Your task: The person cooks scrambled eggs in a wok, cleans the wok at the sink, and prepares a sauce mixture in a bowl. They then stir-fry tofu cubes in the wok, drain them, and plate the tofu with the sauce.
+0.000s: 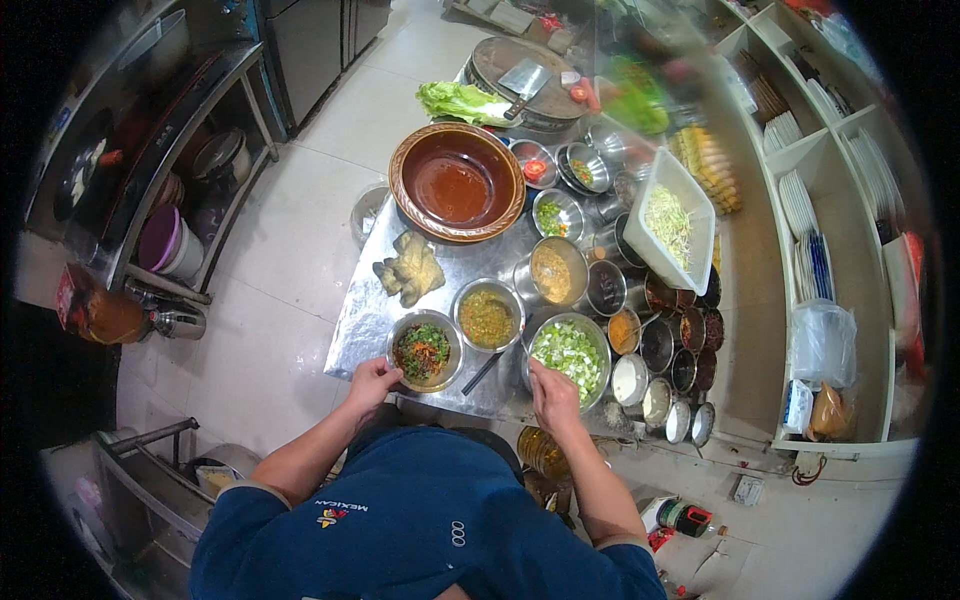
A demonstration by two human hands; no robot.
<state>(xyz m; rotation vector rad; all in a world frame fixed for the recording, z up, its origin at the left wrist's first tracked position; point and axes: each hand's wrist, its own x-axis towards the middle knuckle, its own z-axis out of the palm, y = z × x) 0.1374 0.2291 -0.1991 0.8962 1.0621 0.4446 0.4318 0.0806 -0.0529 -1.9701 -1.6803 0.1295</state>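
My left hand (373, 385) grips the lower left rim of a steel bowl (425, 351) with chopped herbs and orange shreds in it. At the left rim of a larger steel bowl of chopped green onions (571, 357) is my right hand (553, 395), its fingers curled near the onions; whether it pinches some cannot be told. Between these bowls stands a steel bowl of greenish-yellow sauce (488, 315). Dark chopsticks (482, 373) lie beside it on the steel table (360, 315). A crumpled yellowish cloth (410, 268) lies farther back, near a big brown glazed basin (457, 182).
Several seasoning containers (656, 345) crowd the table's right side, below a white basket of sprouts (670, 217). A cleaver (525, 81) rests on a round chopping board (495, 60) at the back, beside lettuce (465, 103). Shelves with plates (795, 202) stand right; a metal rack (247, 97) stands left.
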